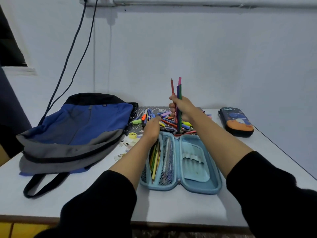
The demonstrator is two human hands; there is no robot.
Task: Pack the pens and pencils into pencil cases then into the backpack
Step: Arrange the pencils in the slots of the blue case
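While right grip [181,107] clasps upright pencils [179,91], left grip [151,128] unclear (backpack [82,124] label unreadable).

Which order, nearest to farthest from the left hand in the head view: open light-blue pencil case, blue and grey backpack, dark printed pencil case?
1. Nearest: open light-blue hard-shell pencil case, directly under the left hand at the case's far end.
2. Next: blue and grey fabric backpack, lying flat to that hand's left.
3. Farthest: dark zipped pencil case with orange print, far over on the right.

Backpack [75,133] left of open case [180,162]; pens [164,121] behind.
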